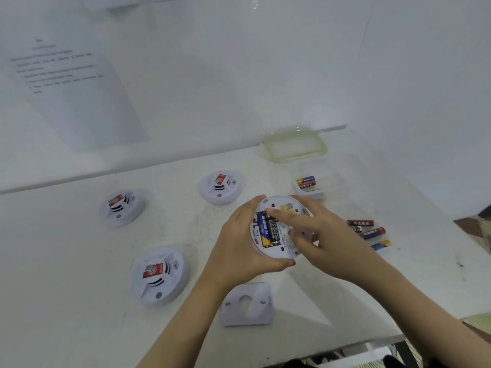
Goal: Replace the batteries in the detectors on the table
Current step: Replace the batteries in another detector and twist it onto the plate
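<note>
left hand [239, 243] cups upturned smoke detector [281, 249] above table [79, 314] centre, fingers curled round rim. right hand [326, 235] grips opposite rim, index fingertip [272, 213] pressing two batteries [268, 231] seated in bay. loose batteries [372, 232] lie right.

1. White table [79, 301] fills the near and middle area; top scuffed, dark specks [459, 264] toward the right side.
2. Plain white wall [239, 75] directly behind the table, on the far side.
3. White strip [132, 162] runs along where the far wall meets the table.
4. Sheet of paper [79, 88] with printed lines hangs on the far wall at left; text too blurred to read.
5. Vertical seam [368, 35] on the right, then another white wall panel [425, 102].
6. Floor [475, 227] shows past the table's right edge, brownish and patterned.
7. Light soft and even; faint grey shadows on the near table top.
</note>
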Tool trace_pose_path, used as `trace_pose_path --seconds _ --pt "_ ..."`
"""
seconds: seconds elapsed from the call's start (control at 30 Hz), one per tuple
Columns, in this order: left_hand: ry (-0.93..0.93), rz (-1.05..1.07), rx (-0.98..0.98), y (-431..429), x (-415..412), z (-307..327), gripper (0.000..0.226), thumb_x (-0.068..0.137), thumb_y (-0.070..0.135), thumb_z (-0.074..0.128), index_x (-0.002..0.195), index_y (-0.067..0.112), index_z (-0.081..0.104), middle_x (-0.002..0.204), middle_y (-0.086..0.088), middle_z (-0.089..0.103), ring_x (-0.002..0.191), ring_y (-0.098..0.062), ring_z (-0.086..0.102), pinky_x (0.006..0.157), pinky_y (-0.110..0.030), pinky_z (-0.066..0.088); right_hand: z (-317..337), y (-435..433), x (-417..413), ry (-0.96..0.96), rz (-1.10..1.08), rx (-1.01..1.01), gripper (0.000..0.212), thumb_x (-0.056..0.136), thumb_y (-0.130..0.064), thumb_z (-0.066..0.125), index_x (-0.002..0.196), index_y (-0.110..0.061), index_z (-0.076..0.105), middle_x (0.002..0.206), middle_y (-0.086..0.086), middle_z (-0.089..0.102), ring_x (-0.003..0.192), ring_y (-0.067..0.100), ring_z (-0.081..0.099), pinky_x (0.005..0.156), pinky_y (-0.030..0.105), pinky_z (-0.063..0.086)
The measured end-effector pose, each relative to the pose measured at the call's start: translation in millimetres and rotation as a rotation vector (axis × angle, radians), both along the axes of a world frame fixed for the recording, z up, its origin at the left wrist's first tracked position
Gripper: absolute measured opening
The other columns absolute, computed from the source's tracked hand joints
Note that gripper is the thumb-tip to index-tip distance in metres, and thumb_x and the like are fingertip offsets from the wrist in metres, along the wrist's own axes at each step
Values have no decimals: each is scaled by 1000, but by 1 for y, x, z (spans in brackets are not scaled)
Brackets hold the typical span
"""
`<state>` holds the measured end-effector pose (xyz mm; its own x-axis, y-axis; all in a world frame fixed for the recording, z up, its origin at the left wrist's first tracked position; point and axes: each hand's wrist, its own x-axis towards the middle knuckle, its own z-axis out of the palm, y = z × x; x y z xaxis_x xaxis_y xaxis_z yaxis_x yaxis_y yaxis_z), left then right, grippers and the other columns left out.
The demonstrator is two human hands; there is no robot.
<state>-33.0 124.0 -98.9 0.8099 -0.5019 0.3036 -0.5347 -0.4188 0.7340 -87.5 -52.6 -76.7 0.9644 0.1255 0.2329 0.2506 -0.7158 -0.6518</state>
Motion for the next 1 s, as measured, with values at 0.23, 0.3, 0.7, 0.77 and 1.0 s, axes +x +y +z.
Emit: trace_pose_path --seconds 0.23,0.3,0.7,0.77,1.0 --pt "-26 2 7 -37 -2 5 102 48 52 86 136 23 44 125 14 56 114 -3 53 96 -29 49 8 -30 1 48 -55 78 42 90 -16 51 121 -43 56 126 -7 46 109 10 52 80 21 54" --pt "-47 0 13 -46 -2 6 102 48 47 89 136 23 43 122 19 53 114 1 50 97 -24 47 10 -37 1 54 -63 87 41 88 -16 53 118 -44 57 125 -6 47 109 10 52 80 22 54" --pt "-124 -18 -5 -90 -2 11 94 55 56 77 135 15 47 125 8 59 111 -2 54 94 -25 48 10 -70 4 16 -115 121 37 81 -16 59 104 -45 52 117 -17 46 97 1 57 73 19 53" --pt "-144 -15 5 -95 -2 11 95 56 56 77 135 14 47 124 7 59 111 -2 54 95 -24 47 9 -75 6 31 -96 190 40 80 -11 60 100 -45 53 117 -15 48 101 -4 54 76 19 53" --pt "-184 8 -1 -104 0 8 96 54 46 83 136 15 45 122 8 60 106 -2 56 91 -20 47 8 -88 13 56 -15 280 46 79 1 62 101 -38 55 119 -6 52 110 -9 44 81 0 37"
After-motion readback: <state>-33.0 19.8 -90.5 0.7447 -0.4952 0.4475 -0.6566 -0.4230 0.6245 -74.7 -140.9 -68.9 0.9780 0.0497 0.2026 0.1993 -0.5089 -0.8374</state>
